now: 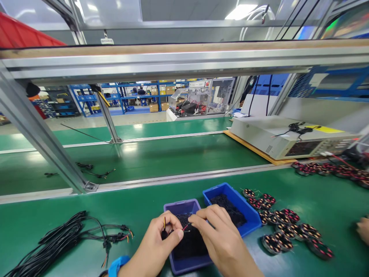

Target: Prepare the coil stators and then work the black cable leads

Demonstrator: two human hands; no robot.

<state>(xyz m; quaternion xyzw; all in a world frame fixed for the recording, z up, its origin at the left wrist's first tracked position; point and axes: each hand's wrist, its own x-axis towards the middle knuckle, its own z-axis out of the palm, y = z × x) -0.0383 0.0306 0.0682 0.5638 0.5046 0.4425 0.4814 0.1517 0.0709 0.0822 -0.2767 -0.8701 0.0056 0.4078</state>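
Observation:
My left hand (163,238) is closed, pinching a black cable end (164,234) from which thin red and yellow wires stick out. A wristband in blue circles my left wrist. Fingertips of my right hand (216,231) meet at the tip of the red wire (185,227), pinching something small and dark that I cannot make out clearly. Both hands are over a purple bin (181,203) holding many small black pieces. A blue bin (250,215) with similar black pieces stands behind my right hand.
Bundled black cables (63,238) with bare coloured ends lie on the left. Several copper-wound motor stators (284,217) are spread at right. Beyond stands a bench instrument (276,134) on a wooden board. Metal uprights (43,127) frame the bench. Another person's hand (363,230) shows at the right edge.

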